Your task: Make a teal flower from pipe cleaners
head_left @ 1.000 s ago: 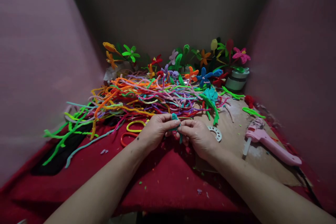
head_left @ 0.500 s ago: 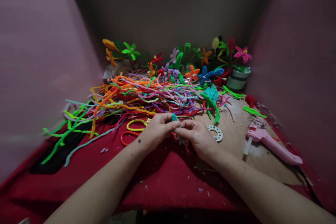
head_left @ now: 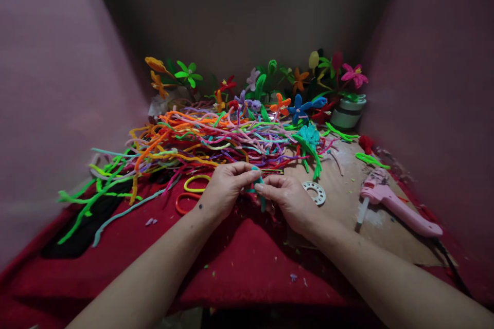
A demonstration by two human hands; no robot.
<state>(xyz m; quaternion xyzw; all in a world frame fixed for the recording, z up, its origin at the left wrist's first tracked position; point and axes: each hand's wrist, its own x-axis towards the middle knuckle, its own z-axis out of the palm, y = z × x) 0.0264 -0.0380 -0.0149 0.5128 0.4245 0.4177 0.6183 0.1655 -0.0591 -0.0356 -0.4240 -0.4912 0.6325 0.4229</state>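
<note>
Between my two hands is a short teal pipe cleaner (head_left: 263, 201), partly hidden by the fingers. My left hand (head_left: 227, 185) pinches its upper part between thumb and fingers. Just to the right, my right hand (head_left: 289, 198) is closed on the same pipe cleaner, thumb and fingertips pressed together close to the left thumb. Scissors with one yellow and one red handle loop (head_left: 188, 204) lie beside my left hand, their blades hidden. A white ring-shaped disc with holes (head_left: 318, 196) lies right of my right hand.
A heap of coloured pipe cleaners (head_left: 208, 139) spreads behind my hands. Pipe-cleaner flowers (head_left: 299, 109) stand at the back, near a white jar (head_left: 348, 113). On the right, a pink glue gun (head_left: 401, 208) rests on a cardboard sheet (head_left: 343, 226). Red cloth (head_left: 239, 272) covers the table.
The fingers have shifted slightly around the teal pipe cleaner, and more of it shows between them. The whole view has moved a little. Both hands keep their hold.
</note>
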